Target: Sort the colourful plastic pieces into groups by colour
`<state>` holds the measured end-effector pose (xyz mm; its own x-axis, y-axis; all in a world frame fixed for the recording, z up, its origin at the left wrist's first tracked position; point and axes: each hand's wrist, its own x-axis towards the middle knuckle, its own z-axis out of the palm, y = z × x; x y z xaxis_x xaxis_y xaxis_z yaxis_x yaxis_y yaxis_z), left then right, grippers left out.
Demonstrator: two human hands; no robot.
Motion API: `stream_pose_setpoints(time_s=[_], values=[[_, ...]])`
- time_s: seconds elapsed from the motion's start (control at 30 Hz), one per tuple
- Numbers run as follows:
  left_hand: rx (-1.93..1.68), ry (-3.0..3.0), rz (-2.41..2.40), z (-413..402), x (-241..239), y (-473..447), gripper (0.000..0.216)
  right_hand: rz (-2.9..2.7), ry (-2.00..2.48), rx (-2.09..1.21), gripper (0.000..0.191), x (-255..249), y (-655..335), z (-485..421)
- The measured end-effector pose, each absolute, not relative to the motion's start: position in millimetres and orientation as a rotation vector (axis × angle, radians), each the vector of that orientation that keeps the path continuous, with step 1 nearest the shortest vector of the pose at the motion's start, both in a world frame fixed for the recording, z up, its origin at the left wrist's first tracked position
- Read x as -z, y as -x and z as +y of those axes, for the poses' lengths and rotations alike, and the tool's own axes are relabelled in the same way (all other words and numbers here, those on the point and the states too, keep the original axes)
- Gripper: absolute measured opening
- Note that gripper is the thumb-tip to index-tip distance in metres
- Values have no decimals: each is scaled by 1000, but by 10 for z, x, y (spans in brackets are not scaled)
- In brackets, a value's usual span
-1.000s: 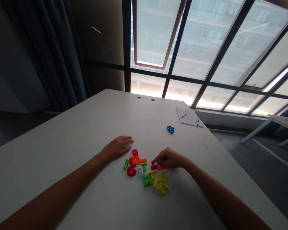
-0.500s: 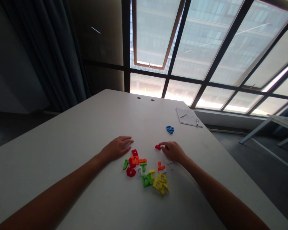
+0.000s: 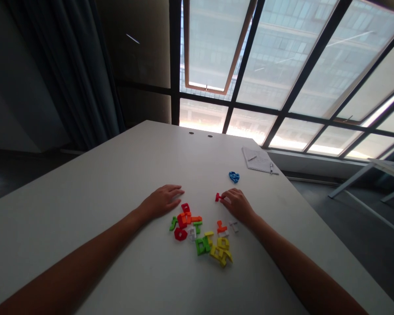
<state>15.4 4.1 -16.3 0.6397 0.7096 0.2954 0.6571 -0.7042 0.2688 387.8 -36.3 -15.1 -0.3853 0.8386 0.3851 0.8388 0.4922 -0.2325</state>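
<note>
A small red T-shaped plastic piece [image 3: 217, 197] is pinched between the thumb and fingers of my right hand [image 3: 239, 204], right of the table's middle. My left hand [image 3: 162, 201] lies on the table with its fingers stretched out, holding nothing. Close below its fingertips is a loose pile with red pieces [image 3: 180, 234], orange pieces [image 3: 196, 219] and green pieces [image 3: 202, 246]. Yellow pieces [image 3: 223, 243] lie at the near end of the pile. An orange piece [image 3: 221, 226] and white pieces [image 3: 233, 225] sit below my right hand.
Beyond my right hand lies a cluster of blue pieces [image 3: 234, 176]. Papers with pens [image 3: 259, 159] rest near the right edge of the white table [image 3: 124, 175]. Tall windows stand behind, a dark curtain [image 3: 62, 65] hangs at left, and another table [image 3: 384, 168] is at far right.
The red piece in my right hand has turned, and its T shape now shows. My right hand has shifted slightly up and away. My left hand stays in place.
</note>
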Motion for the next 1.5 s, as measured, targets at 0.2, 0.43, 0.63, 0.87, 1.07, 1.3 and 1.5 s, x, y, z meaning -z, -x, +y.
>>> stream_pose_setpoints(time_s=[0.2, 0.43, 0.63, 0.87, 1.07, 1.3, 1.5], values=[[-572, -2706, 1172, 5, 110, -188, 39, -2268, 1375, 4, 14, 194, -3804, -270], [-613, -2710, 1168, 8, 138, -177, 38, -2409, 1438, 108, 35, 94, -3559, -50], [-586, -2705, 1178, -2, 107, -189, 39, -2295, 1768, 197, 45, 101, -3289, 405], [-614, -2708, 1157, 26, 141, -172, 39, -2159, 1950, 154, 50, 111, -3065, 768], [-614, -2695, 1167, 21, 145, -168, 39, -2062, 1900, 173, 54, 150, -3058, 771], [-593, -2716, 1153, 9, 124, -165, 40, -2249, 1398, 102, 35, 147, -3018, 326], [-560, -2694, 1198, -8, 112, -174, 41, -2470, 832, -79, 31, 84, -2963, -283]])
